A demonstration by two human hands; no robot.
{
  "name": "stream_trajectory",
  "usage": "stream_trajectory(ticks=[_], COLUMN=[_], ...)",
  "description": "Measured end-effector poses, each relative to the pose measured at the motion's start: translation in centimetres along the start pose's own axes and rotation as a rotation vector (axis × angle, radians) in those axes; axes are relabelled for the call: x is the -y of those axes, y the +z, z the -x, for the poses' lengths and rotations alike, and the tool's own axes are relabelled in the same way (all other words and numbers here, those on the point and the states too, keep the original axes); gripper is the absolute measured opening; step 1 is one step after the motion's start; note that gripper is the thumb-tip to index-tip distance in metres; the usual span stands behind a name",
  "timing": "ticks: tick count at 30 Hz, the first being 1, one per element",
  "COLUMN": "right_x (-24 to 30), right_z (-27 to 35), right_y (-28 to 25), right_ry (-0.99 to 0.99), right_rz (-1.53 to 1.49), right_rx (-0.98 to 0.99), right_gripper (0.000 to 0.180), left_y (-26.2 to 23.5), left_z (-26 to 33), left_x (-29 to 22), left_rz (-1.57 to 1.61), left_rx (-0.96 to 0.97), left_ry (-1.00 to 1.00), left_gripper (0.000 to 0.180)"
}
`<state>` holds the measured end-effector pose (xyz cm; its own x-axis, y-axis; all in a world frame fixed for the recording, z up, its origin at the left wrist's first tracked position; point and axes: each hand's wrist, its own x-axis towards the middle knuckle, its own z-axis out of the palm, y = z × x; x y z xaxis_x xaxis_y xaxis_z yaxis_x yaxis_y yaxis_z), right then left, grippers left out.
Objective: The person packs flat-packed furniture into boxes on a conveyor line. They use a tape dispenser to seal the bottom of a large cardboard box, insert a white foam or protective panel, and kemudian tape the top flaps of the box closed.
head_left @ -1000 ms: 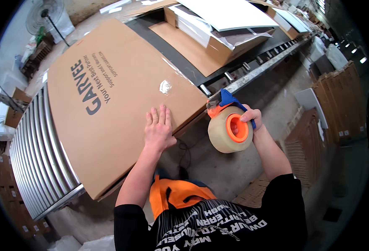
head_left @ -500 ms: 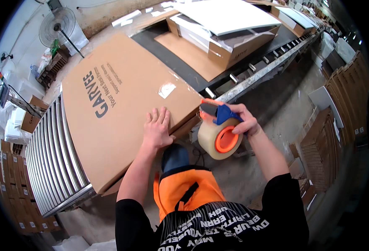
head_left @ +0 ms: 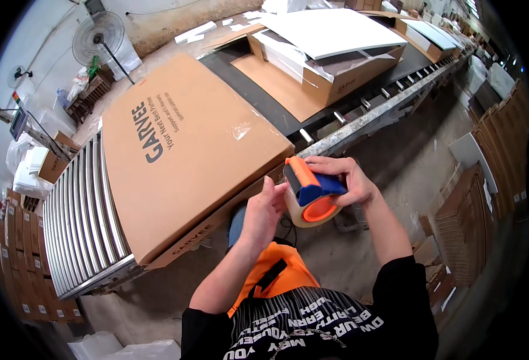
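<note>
A large closed cardboard carton (head_left: 204, 138) lies flat at the left, with clear tape shining near its right end. My right hand (head_left: 351, 183) is closed round an orange and blue tape dispenser (head_left: 312, 185) just off the carton's near right corner. Clear tape on an orange core sits in the dispenser, partly hidden by its blue body. My left hand (head_left: 264, 210) is beside the carton's near side, thumb raised and apart, fingertips at the left edge of the tape roll. Whether they touch the tape, I cannot tell.
Under the carton's left end runs a roller conveyor (head_left: 84, 222). Beyond it, an open carton (head_left: 330, 84) with a white panel (head_left: 330, 30) on top rests on the dark belt (head_left: 264, 111). A metal rail (head_left: 360, 129) edges the line. Flattened cardboard (head_left: 456, 222) is stacked at right.
My left hand has left the carton's top and come right and down to the tape roll. The dispenser has turned in my right hand, its orange and black head now facing up.
</note>
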<state>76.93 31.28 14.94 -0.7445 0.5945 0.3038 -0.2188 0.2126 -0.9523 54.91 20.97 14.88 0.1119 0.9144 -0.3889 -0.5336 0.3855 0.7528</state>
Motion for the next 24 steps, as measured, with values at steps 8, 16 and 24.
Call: stream_trajectory(ticks=[8, 16, 24], right_x=[2.1, 2.5, 3.2], right_z=[-0.2, 0.5, 1.1], right_y=[1.0, 1.4, 2.3], right_ry=[-0.049, -0.065, -0.092], right_rz=[0.297, 0.503, 0.619], right_rx=[0.077, 0.036, 0.002], right_gripper=[0.074, 0.071, 0.073], left_y=[1.3, 1.3, -0.6], left_z=[0.7, -0.8, -2.1], left_x=[0.6, 0.8, 1.2], left_rz=[0.196, 0.135, -0.446], left_rx=[-0.163, -0.099, -0.264], left_ry=[0.130, 0.024, 0.393], left_gripper=[0.028, 0.023, 0.018])
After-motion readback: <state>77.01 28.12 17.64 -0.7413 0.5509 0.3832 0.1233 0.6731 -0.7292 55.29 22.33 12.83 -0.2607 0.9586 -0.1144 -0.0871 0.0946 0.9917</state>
